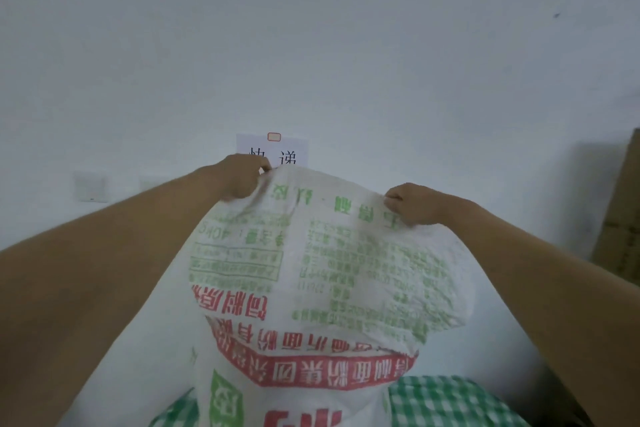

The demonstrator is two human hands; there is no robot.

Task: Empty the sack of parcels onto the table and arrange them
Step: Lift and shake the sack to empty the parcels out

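A white woven sack (322, 281) with green and red print hangs upside down in front of me, its lettering inverted. My left hand (242, 180) grips its raised upper left corner. My right hand (412, 204) grips the upper right corner. The sack bulges in the middle and narrows toward the bottom of the frame. Its mouth and any parcels are hidden from view. Below it shows a green and white checked tablecloth (446, 402).
A white wall fills the background, with a paper sign (287, 152) partly hidden behind the sack. Two wall sockets (90, 186) sit at the left. Brown cardboard (620, 218) leans at the right edge.
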